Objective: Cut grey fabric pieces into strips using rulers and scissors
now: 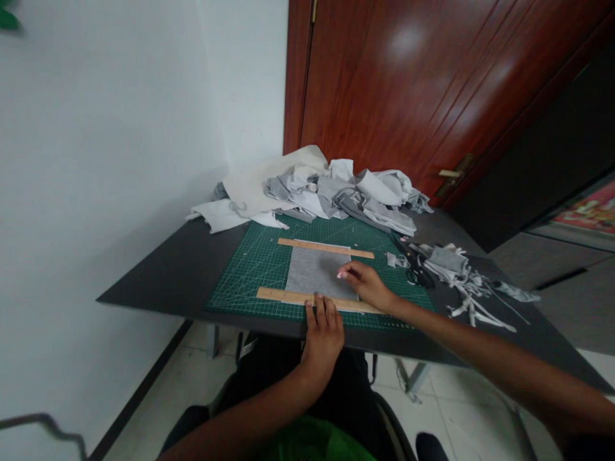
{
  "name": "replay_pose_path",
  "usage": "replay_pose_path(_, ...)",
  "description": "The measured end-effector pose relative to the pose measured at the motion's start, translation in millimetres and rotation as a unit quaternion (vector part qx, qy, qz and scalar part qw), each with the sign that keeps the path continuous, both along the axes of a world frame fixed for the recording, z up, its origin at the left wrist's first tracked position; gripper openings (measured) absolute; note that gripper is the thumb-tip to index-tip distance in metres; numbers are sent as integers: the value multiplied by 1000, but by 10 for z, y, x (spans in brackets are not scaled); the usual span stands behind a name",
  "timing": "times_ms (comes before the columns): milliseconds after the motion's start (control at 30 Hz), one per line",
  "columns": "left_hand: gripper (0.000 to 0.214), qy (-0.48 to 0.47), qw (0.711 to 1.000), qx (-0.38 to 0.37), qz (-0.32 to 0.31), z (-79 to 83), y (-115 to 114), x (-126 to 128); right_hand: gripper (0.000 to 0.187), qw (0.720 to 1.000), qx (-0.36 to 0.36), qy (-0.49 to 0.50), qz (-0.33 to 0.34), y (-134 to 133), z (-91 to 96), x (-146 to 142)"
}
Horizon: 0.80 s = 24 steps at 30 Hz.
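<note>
A grey fabric piece (pixel 314 269) lies flat on the green cutting mat (pixel 245 269). One wooden ruler (pixel 327 248) crosses its far edge and a second wooden ruler (pixel 288 296) lies along its near edge. My left hand (pixel 325 333) rests its outstretched fingertips on the near ruler. Above the right part of the fabric, my right hand (pixel 369 286) pinches a small pink piece of chalk (pixel 341 274) between thumb and fingers. Its wrist passes over the near ruler's right end, hiding it.
Piled white and grey cloth (pixel 331 192) covers the table's far side. To the right are black scissors (pixel 419 274), a small scrap (pixel 396 259) and a heap of fabric strips (pixel 451 266). A white wall (pixel 120 128) borders the left; a wooden door (pixel 384 83) stands behind.
</note>
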<state>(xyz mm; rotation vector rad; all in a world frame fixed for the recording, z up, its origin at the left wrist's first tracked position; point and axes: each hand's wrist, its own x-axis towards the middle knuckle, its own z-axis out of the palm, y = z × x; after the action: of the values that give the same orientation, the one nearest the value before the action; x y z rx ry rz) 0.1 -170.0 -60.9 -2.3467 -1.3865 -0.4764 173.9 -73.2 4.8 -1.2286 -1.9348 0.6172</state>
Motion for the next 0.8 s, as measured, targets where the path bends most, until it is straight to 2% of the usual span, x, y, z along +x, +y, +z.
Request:
replay_pose_path(233,39,17,997,70,2,-73,30,-16,35,990,-41,119,55,540,-20,-287)
replay_pose_path(400,35,9,993,114,6,-143,53,-15,43,967,-91,233,44,713,-106,-364)
replay_pose_path(533,35,4,993,121,8,-148,34,-39,37,909,-154,387,19,755,-195,-201)
replay_pose_path(667,38,19,995,101,4,-115,5,-75,27,868,-179,463,-22,818,-238,109)
replay_pose_path(733,39,25,995,94,-1,-97,0,-86,25,866,-177,466,-33,855,-247,233)
replay_pose_path(800,40,28,995,95,-6,-86,1,-93,28,894,-150,417,-67,874,-254,308)
